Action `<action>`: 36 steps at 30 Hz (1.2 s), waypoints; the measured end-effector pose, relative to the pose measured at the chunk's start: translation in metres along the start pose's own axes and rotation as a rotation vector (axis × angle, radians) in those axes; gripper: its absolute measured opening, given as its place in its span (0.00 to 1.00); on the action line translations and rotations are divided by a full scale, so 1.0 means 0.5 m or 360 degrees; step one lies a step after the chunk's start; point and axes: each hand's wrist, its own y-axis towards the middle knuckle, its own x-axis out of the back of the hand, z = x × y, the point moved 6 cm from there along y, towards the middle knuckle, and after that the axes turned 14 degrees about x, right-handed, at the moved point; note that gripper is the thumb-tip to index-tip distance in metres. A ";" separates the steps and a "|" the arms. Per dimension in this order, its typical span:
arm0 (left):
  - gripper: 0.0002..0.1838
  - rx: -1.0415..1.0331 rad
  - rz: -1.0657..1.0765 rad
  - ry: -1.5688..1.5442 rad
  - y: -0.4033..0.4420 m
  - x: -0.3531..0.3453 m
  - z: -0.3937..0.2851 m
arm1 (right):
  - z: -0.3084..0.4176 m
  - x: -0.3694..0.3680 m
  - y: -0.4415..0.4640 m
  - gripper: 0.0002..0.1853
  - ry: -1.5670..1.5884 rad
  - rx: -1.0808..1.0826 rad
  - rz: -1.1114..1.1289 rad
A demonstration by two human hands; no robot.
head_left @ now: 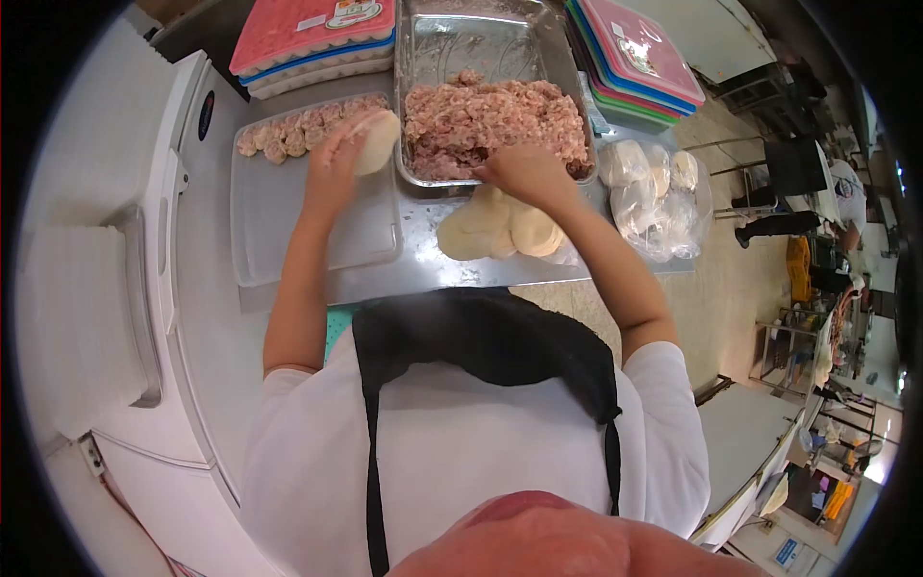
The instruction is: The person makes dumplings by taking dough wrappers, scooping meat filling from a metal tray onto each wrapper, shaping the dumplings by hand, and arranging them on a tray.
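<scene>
My left hand (338, 159) is closed on a round, pale dumpling wrapper (381, 144), held above the clear plastic tray (317, 216). A row of filled dumplings (312, 128) lies along that tray's far edge. My right hand (529, 176) is closed at the near rim of the metal pan (423, 48), against the minced meat filling (495, 115); its fingertips are hidden, so what they grip does not show. Just below it, a spread pile of wrappers (481, 226) lies on the metal table (385, 277).
Stacked dumpling trays with a red lid (312, 34) stand at the back left. Colourful lids (644, 53) are stacked at the back right, with bagged wrappers (659, 197) nearer me. A white refrigerator (207, 240) is on the left. Another person (846, 197) is far off right.
</scene>
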 end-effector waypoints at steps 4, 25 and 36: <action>0.20 0.0740 -0.0320 -0.0919 0.031 -0.001 0.104 | -0.043 0.019 -0.052 0.16 0.0754 -0.0272 -0.0201; 0.40 0.1010 0.0143 -0.2082 0.125 -0.265 0.022 | -0.004 0.139 -0.137 0.12 0.0031 -0.0475 -0.0838; 0.40 0.1093 0.0361 -0.2055 0.117 -0.278 0.014 | -0.017 0.112 -0.188 0.12 0.0136 -0.0664 -0.0736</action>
